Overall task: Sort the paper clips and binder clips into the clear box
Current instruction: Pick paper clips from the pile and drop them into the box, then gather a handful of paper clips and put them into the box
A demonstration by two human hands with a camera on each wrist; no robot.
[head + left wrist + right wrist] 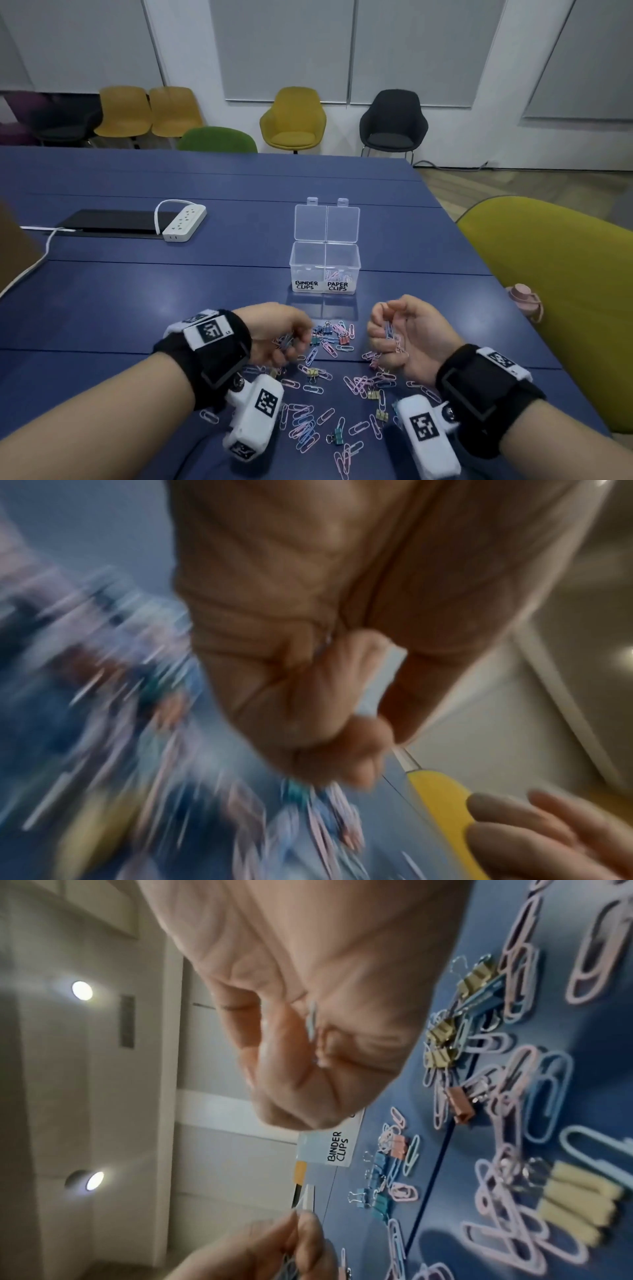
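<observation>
Handling-wise, thin pastel wire paper clips (pixel 310 430) look light, springy and tangle-prone, so right hand (pixel 402 337) and left hand (pixel 274 334) each pinch a few by the loops.

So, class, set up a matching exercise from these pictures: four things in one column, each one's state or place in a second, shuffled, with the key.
1. right hand
2. BINDER CLIPS compartment
3. box lid
4. power strip

a. looks empty
b. standing open
c. grips paper clips
d. far left on the table

Pairs: 1-c, 2-a, 3-b, 4-d
</observation>
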